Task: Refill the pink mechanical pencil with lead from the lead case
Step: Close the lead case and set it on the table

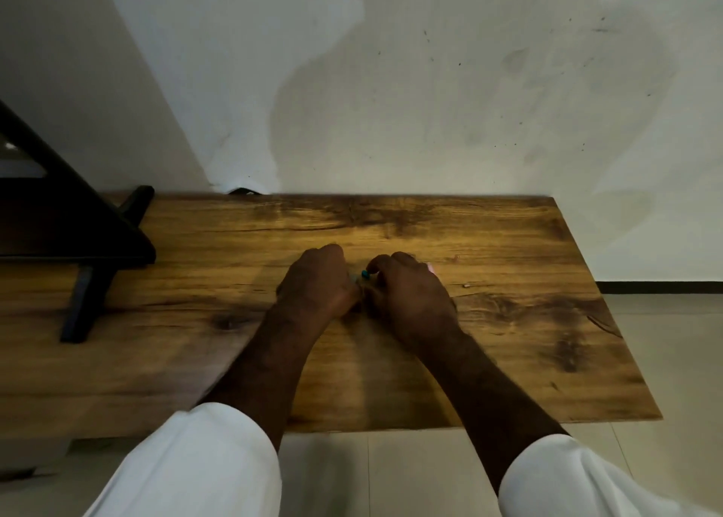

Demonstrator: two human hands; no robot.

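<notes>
The table (508,320) is honey-brown with dark grain streaks. The sleeves (203,465) are white; the pencil (430,268) shows a pink end.

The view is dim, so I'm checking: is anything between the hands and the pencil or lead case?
Nothing visible does. The left hand and right hand meet on the table, a teal piece between them and a pink bit past the right knuckles. What each grip holds is hidden.

One wide-angle view, from the person's head, faces forward and down onto the table (508,320), close, with the wall (430,86) behind it. The left hand (317,279) and right hand (409,285) sit mid-frame, forearms entering from the bottom edge.
</notes>
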